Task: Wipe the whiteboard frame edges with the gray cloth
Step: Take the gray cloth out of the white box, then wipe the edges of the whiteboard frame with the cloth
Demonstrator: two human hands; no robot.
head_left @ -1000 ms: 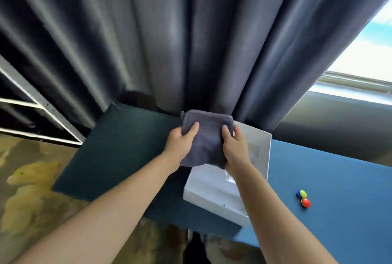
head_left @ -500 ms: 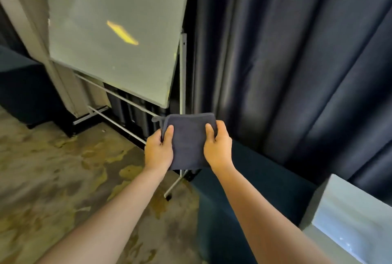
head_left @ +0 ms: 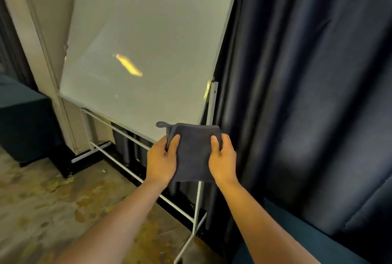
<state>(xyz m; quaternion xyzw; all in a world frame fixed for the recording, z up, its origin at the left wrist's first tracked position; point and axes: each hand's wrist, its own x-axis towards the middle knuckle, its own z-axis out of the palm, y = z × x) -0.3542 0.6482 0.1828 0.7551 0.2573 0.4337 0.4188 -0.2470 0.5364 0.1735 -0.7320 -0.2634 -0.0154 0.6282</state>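
Note:
A folded gray cloth [head_left: 193, 153] with a small hanging loop is held up between both hands. My left hand [head_left: 162, 160] grips its left edge, thumb on the front. My right hand [head_left: 222, 158] grips its right edge the same way. The cloth hangs in front of the lower right corner of a tilted whiteboard [head_left: 148, 51] on a white metal stand [head_left: 198, 200]. The board's thin pale frame edge [head_left: 227, 28] runs down its right side; the corner itself is hidden behind the cloth. A yellow light reflection shows on the board face.
Dark blue curtains [head_left: 307, 94] hang close to the right of the board. A dark blue table edge [head_left: 297, 238] lies at lower right, another dark piece of furniture [head_left: 23, 123] at left. A beige wall column [head_left: 36, 30] stands behind the board. The floor [head_left: 42, 210] is mottled tan.
The view has swung left from the blue table and white box to the whiteboard, which now fills the frame. Both hands have kept hold of the cloth and carried it near the board's lower right corner.

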